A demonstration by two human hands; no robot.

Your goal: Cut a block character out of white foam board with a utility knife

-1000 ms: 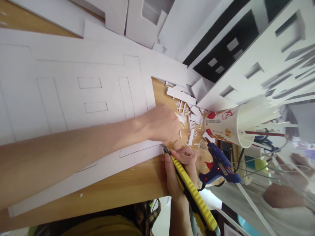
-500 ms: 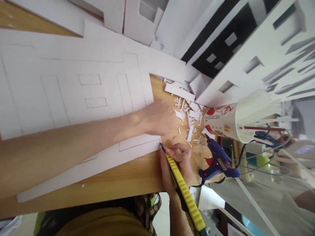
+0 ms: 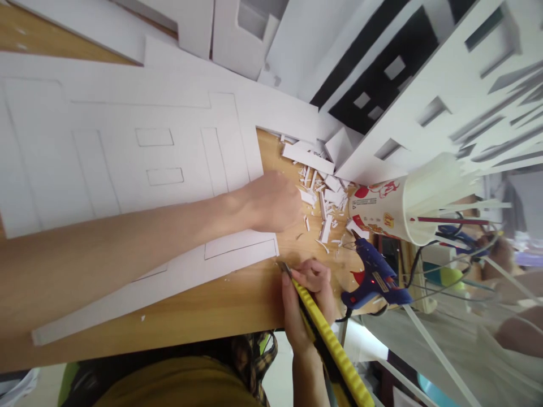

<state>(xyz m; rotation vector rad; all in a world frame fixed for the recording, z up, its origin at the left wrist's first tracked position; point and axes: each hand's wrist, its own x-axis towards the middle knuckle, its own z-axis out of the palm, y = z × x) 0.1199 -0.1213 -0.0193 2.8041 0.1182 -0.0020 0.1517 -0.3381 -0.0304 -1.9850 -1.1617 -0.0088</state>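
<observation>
A yellow utility knife (image 3: pixel 328 333) is in my right hand (image 3: pixel 311 285), its blade pointing up and left. The tip lies just off the near right corner of a white board (image 3: pixel 106 113) marked with pencilled rectangles and lines. My left hand (image 3: pixel 278 202) rests across the board's right edge, its forearm stretching over the sheet from the left. That hand looks closed into a fist; its fingertips are hidden from above, so I cannot tell what is under them.
White offcuts (image 3: pixel 331 195) lie scattered beyond my left hand. A blue glue gun (image 3: pixel 377 277) stands to the right, near a paper cup (image 3: pixel 382 209) of white sticks. White cut-out panels (image 3: pixel 424 121) stand behind. Another person's hand (image 3: pixel 496 251) shows at far right.
The knife and my right hand have drawn slightly down and right, so the blade has come off the board's corner. My left hand has stayed in about the same place.
</observation>
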